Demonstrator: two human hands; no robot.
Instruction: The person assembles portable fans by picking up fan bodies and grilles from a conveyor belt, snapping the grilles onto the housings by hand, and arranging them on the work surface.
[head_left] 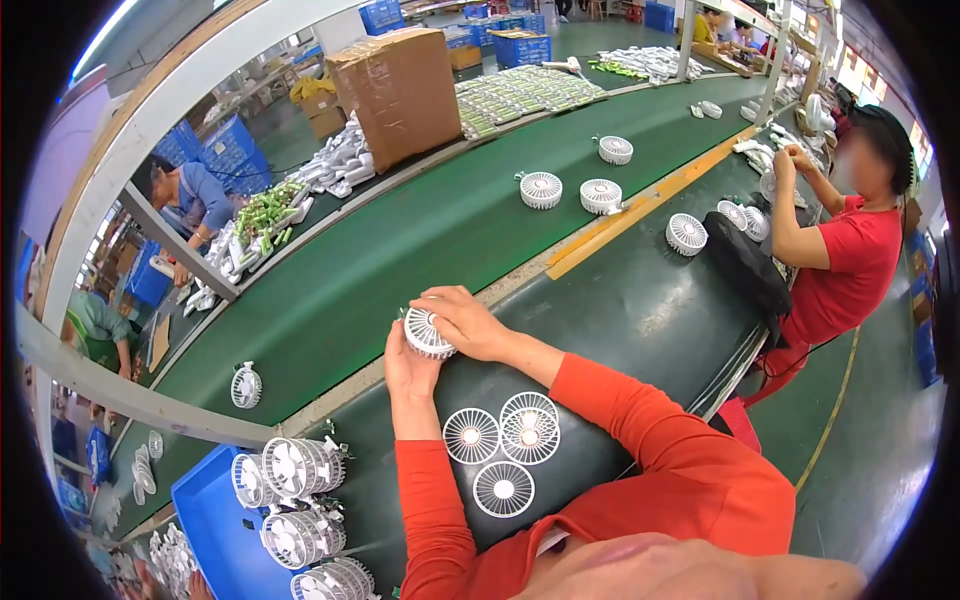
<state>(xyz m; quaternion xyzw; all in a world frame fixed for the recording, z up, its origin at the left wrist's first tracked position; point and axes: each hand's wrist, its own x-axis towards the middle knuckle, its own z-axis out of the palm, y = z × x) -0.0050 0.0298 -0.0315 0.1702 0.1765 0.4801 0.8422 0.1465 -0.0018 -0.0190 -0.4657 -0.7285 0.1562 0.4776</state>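
Above the dark table, my left hand [408, 368] and my right hand [470, 324] hold one small white fan head [428, 338] between them. My left fingers wrap its near left side, while the right hand lies over its top and right edge. A slatted round grille faces up on it, and a bit of green shows at its left edge. Nearer to me lie several loose round white grilles, among them a left one [470, 436] and a near one [504, 489]; two others overlap beside them.
At the left, open fan housings with blades [303, 468] stand partly over a blue bin [212, 500]. A green conveyor [400, 240] carries finished-looking fan heads [541, 190]. A co-worker in red [850, 250] works at the right, near a black cloth [742, 265]. A cardboard box [393, 95] stands beyond.
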